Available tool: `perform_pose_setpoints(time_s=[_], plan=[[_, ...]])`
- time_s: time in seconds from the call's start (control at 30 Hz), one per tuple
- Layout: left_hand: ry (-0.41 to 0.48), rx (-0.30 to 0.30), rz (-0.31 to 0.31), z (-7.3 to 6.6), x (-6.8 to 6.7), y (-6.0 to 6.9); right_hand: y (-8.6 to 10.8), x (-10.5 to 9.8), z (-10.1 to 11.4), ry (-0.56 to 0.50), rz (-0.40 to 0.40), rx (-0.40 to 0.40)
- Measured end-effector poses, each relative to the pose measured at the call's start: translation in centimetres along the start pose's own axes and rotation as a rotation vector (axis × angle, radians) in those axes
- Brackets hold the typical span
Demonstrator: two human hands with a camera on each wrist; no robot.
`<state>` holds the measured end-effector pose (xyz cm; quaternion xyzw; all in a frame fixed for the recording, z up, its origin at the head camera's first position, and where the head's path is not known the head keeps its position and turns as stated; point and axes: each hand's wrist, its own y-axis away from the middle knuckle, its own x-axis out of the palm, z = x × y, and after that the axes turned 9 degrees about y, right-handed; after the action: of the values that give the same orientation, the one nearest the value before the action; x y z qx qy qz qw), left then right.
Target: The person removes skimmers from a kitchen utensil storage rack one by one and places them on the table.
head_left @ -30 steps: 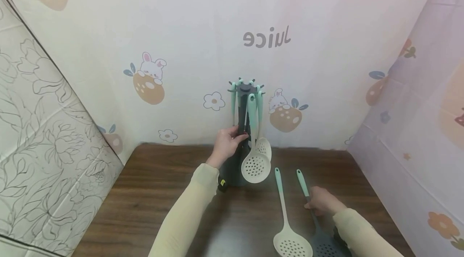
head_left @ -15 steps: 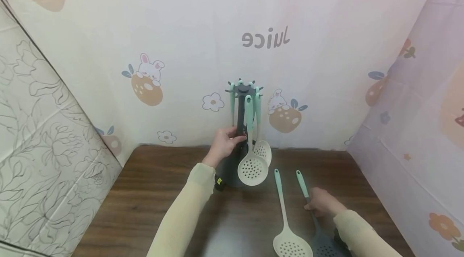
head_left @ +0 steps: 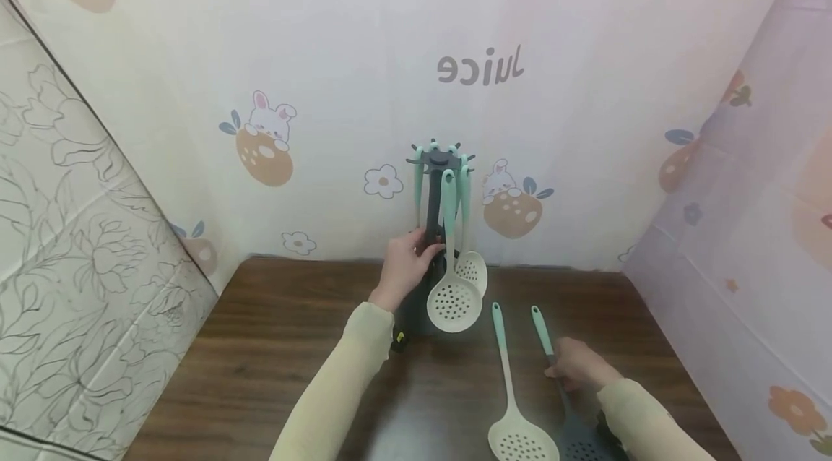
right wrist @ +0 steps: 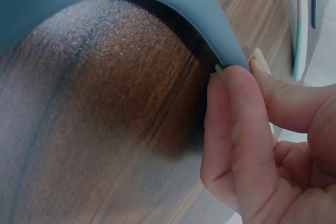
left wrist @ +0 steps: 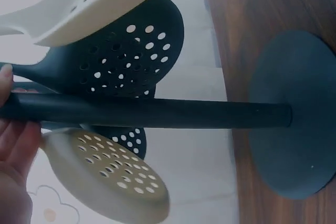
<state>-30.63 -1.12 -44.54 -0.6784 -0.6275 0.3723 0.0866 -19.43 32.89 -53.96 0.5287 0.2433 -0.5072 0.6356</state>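
Note:
A dark utensil stand (left wrist: pixel 226 115) rises at the back of the table, skimmers hanging from its top hooks. My left hand (head_left: pixel 403 266) grips its pole, thumb on one side and fingers on the other. In front hangs a cream skimmer with a mint handle (head_left: pixel 454 304); the left wrist view also shows a dark skimmer (left wrist: pixel 123 51) and another cream one (left wrist: pixel 113 177). My right hand (head_left: pixel 578 363) pinches the shaft of a dark skimmer with a mint handle (head_left: pixel 542 327), its head low on the table. Its shaft in the right wrist view (right wrist: pixel 220 40) lies between thumb and fingers.
Left of the held dark skimmer, a cream skimmer (head_left: pixel 520 438) lies on the brown wooden table (head_left: pixel 279 345). The stand's round base (left wrist: pixel 296 114) sits on the wood. Printed cloth walls (head_left: pixel 338 85) close in the back and both sides.
The front hanging cream skimmer has shifted slightly left on the stand. The head view has moved a little. Both hands keep their holds, and the right hand stays in place.

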Motion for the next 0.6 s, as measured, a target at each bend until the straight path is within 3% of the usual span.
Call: perform_pose_setpoints(time_s=[0.1,0.27,0.47,0.6], plan=[[-0.032,0.026,-0.018,-0.2,-0.3,0.2,0.0,0.1,0.3,-0.007,0.001,-0.009],[-0.032,0.011,-0.086,-0.6,0.1,0.5,0.2,0.1,0.3,0.005,-0.003,-0.021],[-0.240,0.061,-0.183,-2.0,1.1,0.5,0.2,0.2,0.0,0.003,-0.013,-0.027],[-0.305,0.043,-0.226,-2.8,1.5,0.3,0.1,0.2,-0.1,0.005,-0.016,-0.037]])
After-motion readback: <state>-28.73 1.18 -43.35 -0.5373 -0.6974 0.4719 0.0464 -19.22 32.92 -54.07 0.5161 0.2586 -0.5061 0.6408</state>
